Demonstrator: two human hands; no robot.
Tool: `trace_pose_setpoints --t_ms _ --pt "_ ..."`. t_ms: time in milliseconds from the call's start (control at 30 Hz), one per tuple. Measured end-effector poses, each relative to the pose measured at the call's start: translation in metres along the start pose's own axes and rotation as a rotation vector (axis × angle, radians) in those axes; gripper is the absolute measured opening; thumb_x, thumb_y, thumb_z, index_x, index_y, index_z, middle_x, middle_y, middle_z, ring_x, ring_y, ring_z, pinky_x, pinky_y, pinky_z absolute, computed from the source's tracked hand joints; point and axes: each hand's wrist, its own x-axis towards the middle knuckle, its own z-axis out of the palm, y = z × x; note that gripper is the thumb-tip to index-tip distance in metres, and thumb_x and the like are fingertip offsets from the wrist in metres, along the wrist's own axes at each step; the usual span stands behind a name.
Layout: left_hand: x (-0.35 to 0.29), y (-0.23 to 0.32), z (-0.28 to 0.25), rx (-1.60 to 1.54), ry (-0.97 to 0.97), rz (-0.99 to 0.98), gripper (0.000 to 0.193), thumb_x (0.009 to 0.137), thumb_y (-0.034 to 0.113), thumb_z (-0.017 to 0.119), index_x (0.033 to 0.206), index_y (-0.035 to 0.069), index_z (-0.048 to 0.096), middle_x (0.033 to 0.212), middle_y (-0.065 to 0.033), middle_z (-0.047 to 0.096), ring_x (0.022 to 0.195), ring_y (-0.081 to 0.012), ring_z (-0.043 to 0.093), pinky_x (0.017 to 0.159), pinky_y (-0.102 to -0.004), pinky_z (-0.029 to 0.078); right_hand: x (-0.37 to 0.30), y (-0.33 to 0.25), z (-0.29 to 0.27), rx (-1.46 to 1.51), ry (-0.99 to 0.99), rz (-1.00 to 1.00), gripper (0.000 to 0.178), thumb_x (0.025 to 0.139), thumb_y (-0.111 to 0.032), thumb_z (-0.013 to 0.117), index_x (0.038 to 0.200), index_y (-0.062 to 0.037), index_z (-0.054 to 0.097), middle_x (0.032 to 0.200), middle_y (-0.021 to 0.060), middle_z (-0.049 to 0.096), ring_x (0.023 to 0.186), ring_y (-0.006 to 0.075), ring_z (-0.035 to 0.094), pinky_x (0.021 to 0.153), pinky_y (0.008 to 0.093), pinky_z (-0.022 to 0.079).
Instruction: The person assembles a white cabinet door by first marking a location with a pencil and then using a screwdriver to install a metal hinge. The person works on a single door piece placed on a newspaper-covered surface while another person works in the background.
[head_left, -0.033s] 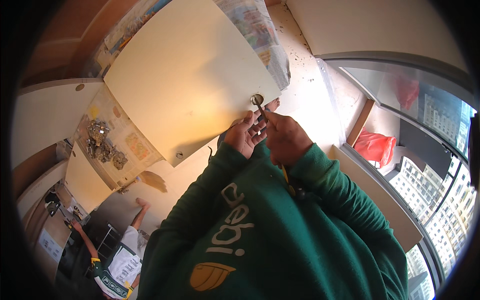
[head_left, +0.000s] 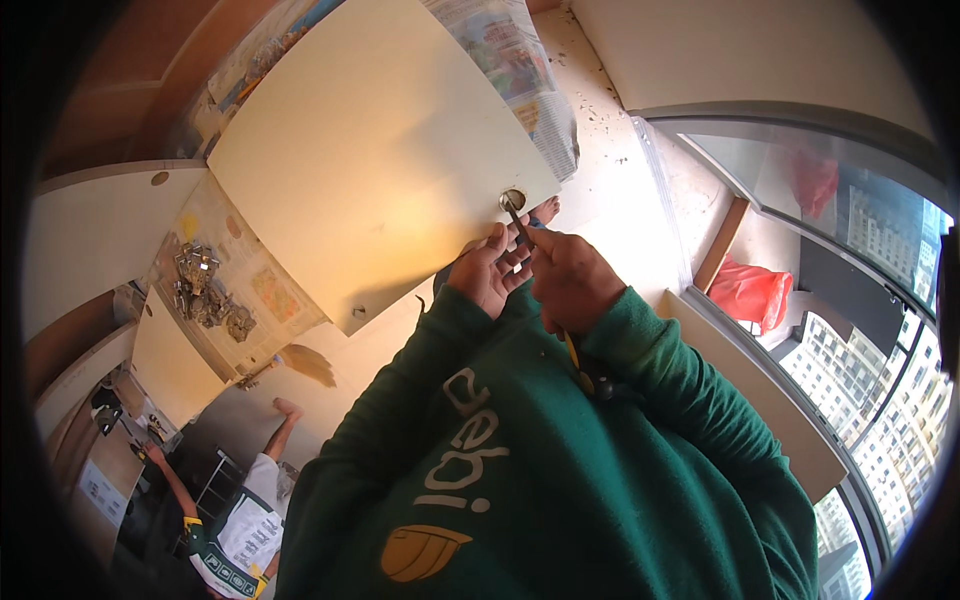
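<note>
A cream cabinet door panel lies in front of me, with one round hole near its right corner and another at its near corner. In a fist, my right hand grips a hand tool with a narrow dark shaft. Its tip reaches the edge of the right hole. Part of a yellow and black handle shows below the fist; whether it is a chisel or a screwdriver I cannot tell. Beside the shaft, my left hand is open, fingers spread and slightly bent; whether they touch the shaft is unclear.
Newspaper sticks out from under the panel. Metal hinges are heaped on more newspaper at the left. A person works at the lower left. A red bag lies by the window at the right. Debris dots the floor.
The tool's tip has shifted slightly left and toward me at the hole's edge. Both hands stay in nearly the same place.
</note>
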Motion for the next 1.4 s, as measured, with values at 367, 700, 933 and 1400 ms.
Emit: trace_pose_setpoints --t_ms 367,700,933,1400 --pt "0.003 0.005 -0.012 -0.056 -0.054 -0.134 0.029 0.107 0.033 0.057 0.133 0.020 0.057 0.139 0.0059 0.057 0.106 -0.0124 0.057 0.091 -0.0310 0.052 0.004 -0.067 -0.012 0.180 -0.002 0.506 0.032 0.091 -0.001 0.053 0.121 -0.0012 0.062 0.082 0.0135 0.070 0.061 0.0259 0.069 0.050 0.0366 0.054" --pt "0.013 0.002 -0.017 -0.068 -0.143 -0.141 0.041 0.105 0.036 0.059 0.142 0.019 0.054 0.139 0.0068 0.058 0.102 -0.0103 0.057 0.085 -0.0286 0.052 0.023 -0.008 0.011 -1.000 0.005 -0.248 0.048 0.090 -0.010 0.057 0.133 0.0117 0.052 0.086 0.0182 0.072 0.077 0.0338 0.070 0.072 0.0403 0.057" --pt "0.004 0.009 -0.010 -0.039 -0.165 -0.138 0.047 0.106 0.040 0.056 0.148 0.019 0.050 0.150 0.0061 0.052 0.104 -0.0111 0.056 0.089 -0.0292 0.053 0.004 -0.047 -0.005 -0.470 0.015 0.181 0.038 0.093 -0.014 0.063 0.123 0.0074 0.052 0.096 0.0171 0.073 0.096 0.0350 0.073 0.078 0.0430 0.058" --pt "0.015 -0.003 -0.010 -0.009 -0.193 -0.038 0.060 0.106 0.041 0.054 0.154 0.008 0.040 0.150 -0.0034 0.053 0.125 -0.0128 0.055 0.101 -0.0311 0.047 0.001 -0.030 0.009 -0.374 0.124 0.130 0.041 0.090 0.002 0.049 0.130 0.0031 0.054 0.087 0.0281 0.069 0.082 0.0450 0.069 0.073 0.0492 0.055"
